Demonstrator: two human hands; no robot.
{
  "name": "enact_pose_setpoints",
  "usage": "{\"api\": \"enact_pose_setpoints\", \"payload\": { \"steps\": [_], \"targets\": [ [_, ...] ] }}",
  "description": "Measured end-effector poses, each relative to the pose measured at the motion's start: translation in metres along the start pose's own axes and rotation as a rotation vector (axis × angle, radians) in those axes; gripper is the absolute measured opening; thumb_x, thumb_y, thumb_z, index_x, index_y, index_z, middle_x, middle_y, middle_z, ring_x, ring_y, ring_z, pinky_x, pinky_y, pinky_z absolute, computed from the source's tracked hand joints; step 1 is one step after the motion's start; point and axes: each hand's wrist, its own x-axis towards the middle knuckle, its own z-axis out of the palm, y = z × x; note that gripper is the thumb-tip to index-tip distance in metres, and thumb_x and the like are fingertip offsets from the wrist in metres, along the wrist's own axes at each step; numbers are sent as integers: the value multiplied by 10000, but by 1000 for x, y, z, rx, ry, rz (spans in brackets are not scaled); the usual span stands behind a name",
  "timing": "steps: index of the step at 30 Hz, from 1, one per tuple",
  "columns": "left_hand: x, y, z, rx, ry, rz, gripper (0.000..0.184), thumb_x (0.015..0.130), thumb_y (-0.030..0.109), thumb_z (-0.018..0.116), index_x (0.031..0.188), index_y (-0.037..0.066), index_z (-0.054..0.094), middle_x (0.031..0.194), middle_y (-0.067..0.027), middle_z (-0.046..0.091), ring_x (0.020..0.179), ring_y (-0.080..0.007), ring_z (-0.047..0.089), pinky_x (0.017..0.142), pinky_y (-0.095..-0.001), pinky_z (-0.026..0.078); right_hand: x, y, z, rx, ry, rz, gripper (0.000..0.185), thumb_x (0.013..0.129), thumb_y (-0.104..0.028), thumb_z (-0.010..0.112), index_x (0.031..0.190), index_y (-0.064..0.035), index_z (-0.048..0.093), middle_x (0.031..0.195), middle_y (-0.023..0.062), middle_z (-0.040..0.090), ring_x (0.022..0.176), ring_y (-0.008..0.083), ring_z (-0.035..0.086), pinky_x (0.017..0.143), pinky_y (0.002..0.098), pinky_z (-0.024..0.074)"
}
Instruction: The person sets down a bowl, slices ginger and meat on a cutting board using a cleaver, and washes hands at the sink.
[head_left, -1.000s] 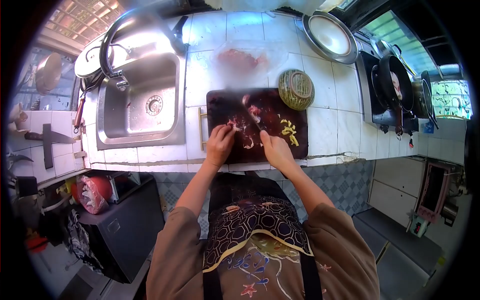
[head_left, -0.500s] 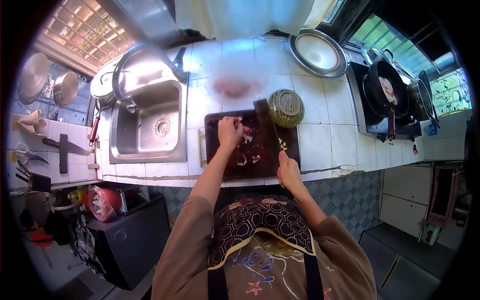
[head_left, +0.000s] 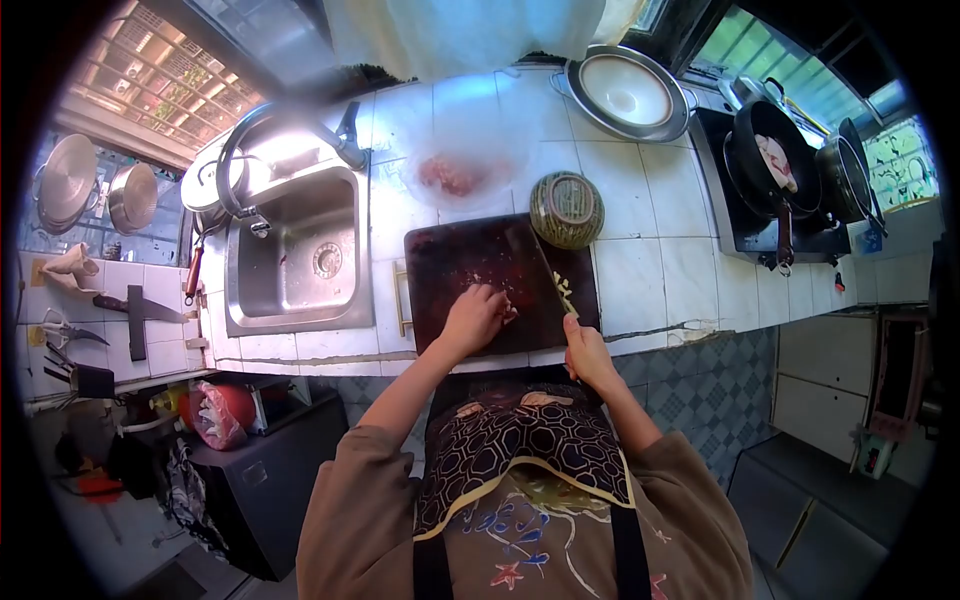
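Observation:
A dark cutting board point(head_left: 440, 262) lies on the white tiled counter. Over its middle front, my left hand point(head_left: 477, 317) has its fingers bent together around small pieces of meat point(head_left: 511, 313). My right hand point(head_left: 588, 352) is wrapped round the light handle of a knife point(head_left: 566, 305) at the board's right front; the dark blade points away and is hard to tell from the board. Pale yellow pieces point(head_left: 564, 291) lie right of the blade. A green patterned bowl point(head_left: 567, 210), upside down, touches the board's back right corner. Reddish meat point(head_left: 450, 176) sits behind the board, partly blurred.
A steel sink point(head_left: 300, 270) with a curved faucet is on the left. At the back right stands a wide pan with a white plate point(head_left: 624, 92). Farther right, a black frying pan point(head_left: 748, 150) holding pale meat rests on the stove point(head_left: 715, 180).
My left hand has moved toward the board's front with the meat scraps gathered by it. The knife has turned from broadly visible to nearly hidden against the board, still in my right hand.

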Motion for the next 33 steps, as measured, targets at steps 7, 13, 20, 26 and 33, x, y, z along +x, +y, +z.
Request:
{"api": "enact_pose_setpoints", "payload": {
  "steps": [7,13,20,26,33],
  "targets": [
    [-40,-20,-16,102,134,-63,414,709,90,662,1116,65,594,1071,-126,548,1016,-299,515,848,-378,451,1,36,13,168,-119,202,726,927,-635,320,541,-33,441,431,51,430,329,160,449,352,297,375],
    [-48,-16,-9,-27,125,-284,478,702,122,716,1147,51,556,1067,-133,531,1016,-305,518,837,-374,459,3,39,31,435,-187,353,680,874,-707,350,898,-36,457,455,22,387,334,146,419,358,296,393],
    [-30,2,9,-294,274,-472,543,670,91,761,1153,33,520,1056,-149,538,886,-308,611,764,-369,507,27,35,66,539,-421,381,717,846,-744,342,1049,-65,450,457,4,362,349,137,425,387,302,430],
    [-30,-13,4,-553,363,-748,366,688,72,739,1016,18,586,882,-104,656,814,-203,647,762,-306,506,24,18,85,423,-337,290,700,879,-710,315,806,-41,507,447,22,394,348,145,450,364,292,423],
    [28,-23,-47,-719,507,-612,332,691,55,729,997,11,609,842,-63,658,773,-126,620,732,-259,493,31,-53,66,332,-191,73,702,918,-662,284,571,-64,405,438,48,420,335,162,457,345,297,384]
  ]
}}
